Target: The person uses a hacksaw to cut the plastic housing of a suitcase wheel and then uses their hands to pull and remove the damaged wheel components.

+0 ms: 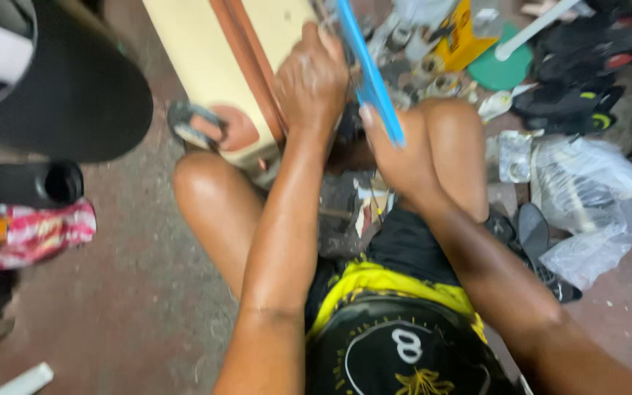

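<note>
I am sitting on the floor with my knees up. My right hand (396,150) grips the lower end of a long, thin blue tool (366,69) that slants up and to the left. My left hand (312,77) is closed over something small and metallic right beside the blue tool; the blur hides what it is. Both hands meet above a cream wooden panel (199,58) with a brown strip (246,62) running along it. A sandal (195,124) lies against the panel's lower edge by my left knee.
Black rolls (53,95) and a black tube (31,183) lie at the left, with a pink patterned cloth (34,234) below. Clear plastic bags (587,197), dark shoes (579,73), a yellow box (462,36) and a green lid (506,69) crowd the right.
</note>
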